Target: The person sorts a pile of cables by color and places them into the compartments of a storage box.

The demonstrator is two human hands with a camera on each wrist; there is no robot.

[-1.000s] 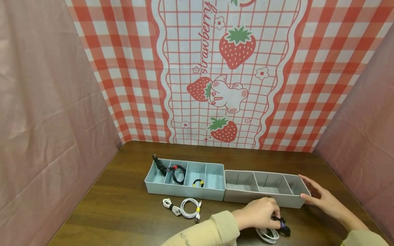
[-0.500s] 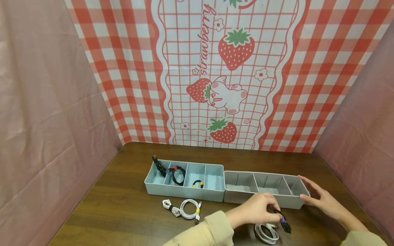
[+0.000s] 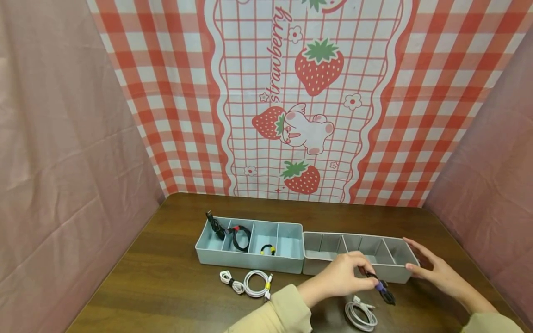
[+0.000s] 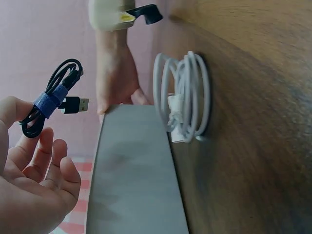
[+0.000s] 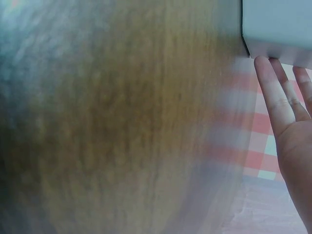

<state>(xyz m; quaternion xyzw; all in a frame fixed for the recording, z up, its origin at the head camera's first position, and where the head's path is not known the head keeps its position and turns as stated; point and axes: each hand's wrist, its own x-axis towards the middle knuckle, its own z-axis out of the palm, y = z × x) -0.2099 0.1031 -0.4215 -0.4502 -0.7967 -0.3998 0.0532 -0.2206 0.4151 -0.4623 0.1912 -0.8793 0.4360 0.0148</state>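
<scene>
My left hand (image 3: pixel 347 275) pinches a bundled black USB cable (image 3: pixel 384 292) between thumb and fingers, above the table in front of the grey divided box (image 3: pixel 397 274). In the left wrist view a blue-purple strap wraps the black bundle, and its metal USB plug sticks out. Below it on the table lies a coiled white cable (image 4: pixel 187 97). My right hand (image 3: pixel 437 273) touches the right end of the grey box, its thumb at the front corner and its fingers toward the back. Those fingers look straight against the end wall in the right wrist view.
A light blue divided box (image 3: pixel 250 261) stands end to end with the grey one; black cables (image 3: pixel 241 238) sit in its left compartments. Two bundled white cables, one with a black tie (image 3: pixel 231 281) and one with a yellow tie (image 3: pixel 249 289), lie before it. Fabric hangs around the table.
My left hand has lifted the black cable up off the spot by the white coil, toward the grey box, and the white coil now shows fully. My right hand has stayed at the box end.
</scene>
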